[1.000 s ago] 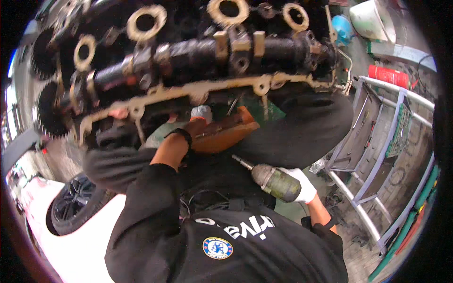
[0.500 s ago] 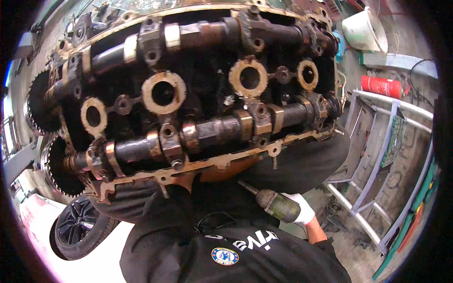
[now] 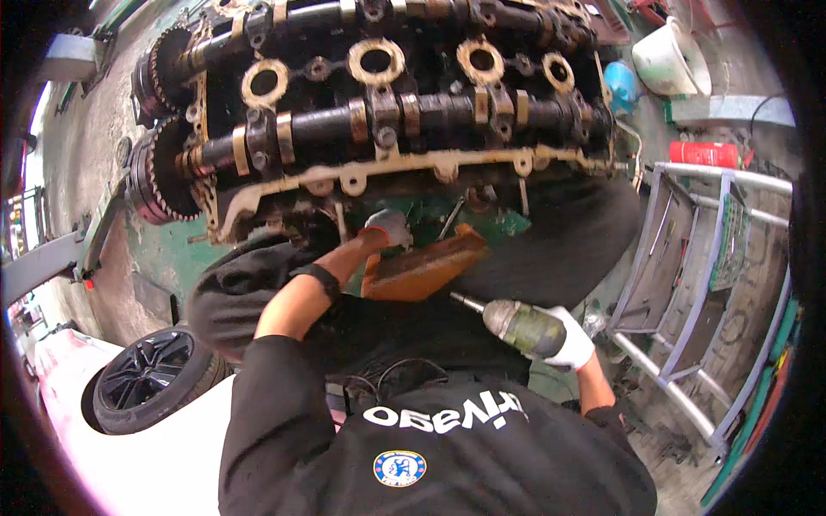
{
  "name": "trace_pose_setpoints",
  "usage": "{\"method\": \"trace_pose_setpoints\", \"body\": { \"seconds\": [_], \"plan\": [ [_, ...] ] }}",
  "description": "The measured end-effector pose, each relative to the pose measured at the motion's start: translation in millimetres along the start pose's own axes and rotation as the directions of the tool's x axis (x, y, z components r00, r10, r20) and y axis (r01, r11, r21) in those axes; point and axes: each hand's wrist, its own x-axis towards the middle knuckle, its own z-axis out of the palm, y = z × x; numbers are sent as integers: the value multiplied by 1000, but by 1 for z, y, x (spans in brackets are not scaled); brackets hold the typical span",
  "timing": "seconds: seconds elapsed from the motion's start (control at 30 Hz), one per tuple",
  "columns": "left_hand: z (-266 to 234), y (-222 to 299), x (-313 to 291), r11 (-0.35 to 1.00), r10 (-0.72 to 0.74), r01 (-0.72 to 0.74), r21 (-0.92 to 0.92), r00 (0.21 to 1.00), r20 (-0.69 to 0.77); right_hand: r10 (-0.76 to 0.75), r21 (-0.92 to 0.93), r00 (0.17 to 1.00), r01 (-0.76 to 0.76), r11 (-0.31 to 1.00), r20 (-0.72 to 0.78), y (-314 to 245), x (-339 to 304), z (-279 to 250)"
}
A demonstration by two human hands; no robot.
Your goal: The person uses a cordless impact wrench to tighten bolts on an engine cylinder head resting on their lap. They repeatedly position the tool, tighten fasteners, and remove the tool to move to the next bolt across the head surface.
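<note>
A large, oil-blackened engine cylinder head (image 3: 443, 163) with two camshafts and toothed sprockets (image 3: 159, 172) fills the upper view. Below its near edge, my left hand (image 3: 389, 229), in a pale grey glove with a red cuff, reaches in by the hanging studs; its fingers are too unclear to read. A thin metal rod (image 3: 451, 218) stands just right of that hand. At lower right, my right hand (image 3: 570, 340), white-gloved, is closed around the back of a worn green power driver (image 3: 523, 328). The driver's slim tip points left, toward my lap.
A brown wooden-looking block (image 3: 426, 268) sits between my knees. On the right are a metal frame (image 3: 688, 383), a red cylinder (image 3: 705, 155), a white bucket (image 3: 667, 60) and a blue container (image 3: 619, 82). A car wheel (image 3: 146, 378) lies at lower left.
The cylinder head now appears farther up and smaller in view. My left arm and hand have come into sight beneath its near edge. The right hand still holds the driver, slightly higher.
</note>
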Motion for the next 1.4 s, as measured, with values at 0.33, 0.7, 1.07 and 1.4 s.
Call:
{"method": "trace_pose_setpoints", "body": {
  "seconds": [0.33,0.7,1.07,1.4],
  "plan": [
    [-87,76,-265,791,465,-541,-284,835,-295,-98,-133,995,99,986,12,-4,4,5],
    [-196,97,-342,921,290,-300,248,101,-952,-110,-263,994,107,959,4,-9,4,8],
    [-219,100,-321,944,327,-20,330,202,-923,-157,-293,986,137,946,-47,-6,6,12],
    [-218,106,-319,942,331,-14,336,212,-920,-135,-319,991,120,940,-24,-13,9,8]
  ]
}}
